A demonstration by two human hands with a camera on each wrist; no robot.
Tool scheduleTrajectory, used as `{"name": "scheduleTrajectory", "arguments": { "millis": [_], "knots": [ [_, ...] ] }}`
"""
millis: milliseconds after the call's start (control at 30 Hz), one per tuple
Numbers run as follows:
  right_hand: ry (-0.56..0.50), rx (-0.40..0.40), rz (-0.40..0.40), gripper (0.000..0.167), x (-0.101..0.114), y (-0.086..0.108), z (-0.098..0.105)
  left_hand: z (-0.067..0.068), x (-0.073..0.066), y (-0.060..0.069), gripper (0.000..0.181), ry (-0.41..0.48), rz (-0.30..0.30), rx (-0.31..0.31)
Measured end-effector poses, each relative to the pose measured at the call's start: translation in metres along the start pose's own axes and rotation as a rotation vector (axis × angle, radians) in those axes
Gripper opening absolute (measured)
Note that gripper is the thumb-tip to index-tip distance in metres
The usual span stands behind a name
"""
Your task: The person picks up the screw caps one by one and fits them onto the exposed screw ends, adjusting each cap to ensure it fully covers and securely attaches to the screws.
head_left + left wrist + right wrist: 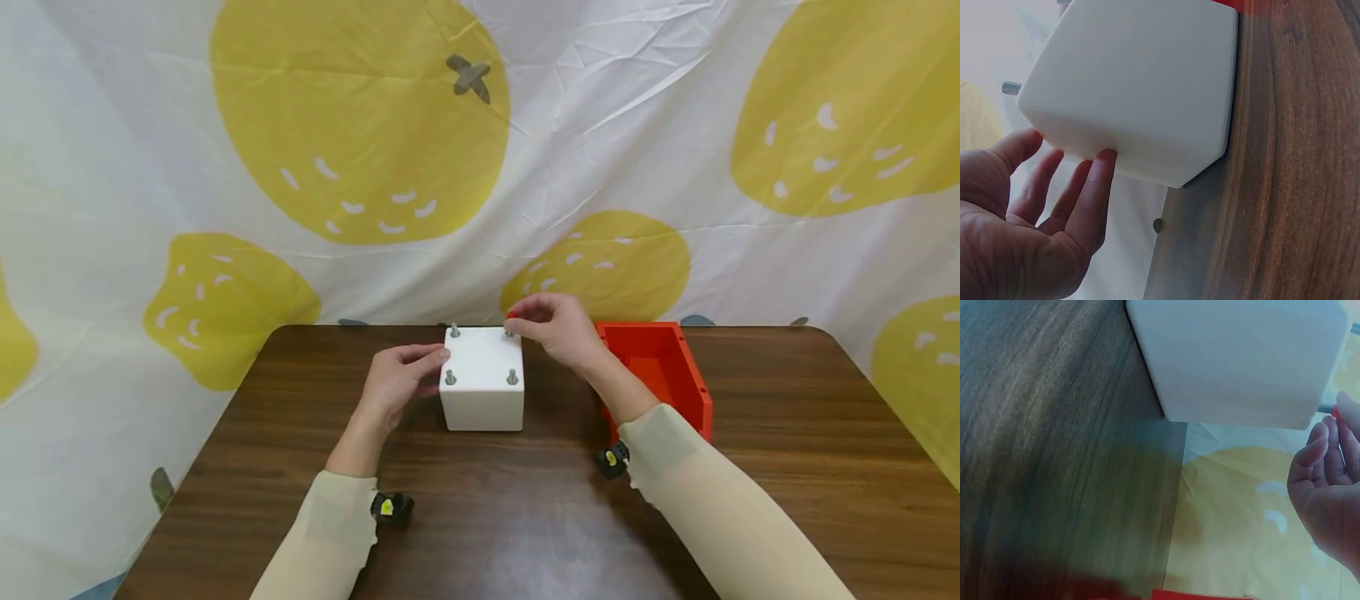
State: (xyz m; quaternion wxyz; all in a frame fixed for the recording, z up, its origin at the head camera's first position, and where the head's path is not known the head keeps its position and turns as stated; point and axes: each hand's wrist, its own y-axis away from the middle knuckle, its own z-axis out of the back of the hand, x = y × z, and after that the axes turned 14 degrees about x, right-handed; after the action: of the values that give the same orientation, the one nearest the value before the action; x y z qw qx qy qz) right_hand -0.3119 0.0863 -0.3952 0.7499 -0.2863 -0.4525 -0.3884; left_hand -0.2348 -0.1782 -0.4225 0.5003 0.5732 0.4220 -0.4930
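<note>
A white block (483,410) stands on the table, with a threaded bolt rising from each top corner, such as the front-left bolt (450,377) and the front-right bolt (512,377). My left hand (393,379) touches the block's left side with its fingertips, the thumb at the top edge. At the back-right corner, my right hand (558,329) pinches a small red piece (1335,412) between thumb and fingers, at the tip of the back-right bolt (510,332). Fingers cover most of the red piece, so its exact kind is hidden.
To the right of the block, an open red bin (695,379) sits on the brown wooden table (480,508), partly behind my right forearm. A white curtain (600,100) with yellow fruit prints hangs right behind the table's back edge.
</note>
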Motion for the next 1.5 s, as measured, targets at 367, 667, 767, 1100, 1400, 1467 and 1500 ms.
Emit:
{"name": "scheduleTrajectory", "arguments": {
  "millis": [367, 667, 767, 1100, 1400, 1467, 1500],
  "knots": [
    [0.031, 0.000, -0.014, 0.019, -0.0031, -0.0015, -0.0036, -0.0002, 0.0004, 0.0001, 0.035, -0.010, 0.001, -0.003],
    [0.067, -0.005, 0.015, 0.019, -0.0070, 0.0000, -0.0073, 0.0015, 0.0001, 0.0004, 0.035, -0.012, -0.002, -0.003],
    [0.076, -0.011, 0.018, 0.019, -0.0081, -0.0004, -0.0078, 0.0017, -0.0004, 0.0007, 0.034, -0.017, -0.001, -0.003],
    [0.064, 0.005, 0.015, 0.022, -0.0076, 0.0023, -0.0071, 0.0019, -0.0005, 0.0003, 0.034, -0.019, -0.002, -0.006],
    [0.084, 0.003, 0.021, 0.019, -0.0081, 0.0040, -0.0071, 0.0019, 0.0010, -0.0007, 0.035, -0.015, -0.008, -0.003],
    [0.081, -0.004, 0.016, 0.019, -0.0086, 0.0035, -0.0077, 0.0020, 0.0011, -0.0009, 0.035, -0.014, -0.010, -0.004],
    [0.078, -0.008, 0.015, 0.019, -0.0089, 0.0032, -0.0081, 0.0021, 0.0011, -0.0009, 0.035, -0.014, -0.010, -0.005]
  ]
}}
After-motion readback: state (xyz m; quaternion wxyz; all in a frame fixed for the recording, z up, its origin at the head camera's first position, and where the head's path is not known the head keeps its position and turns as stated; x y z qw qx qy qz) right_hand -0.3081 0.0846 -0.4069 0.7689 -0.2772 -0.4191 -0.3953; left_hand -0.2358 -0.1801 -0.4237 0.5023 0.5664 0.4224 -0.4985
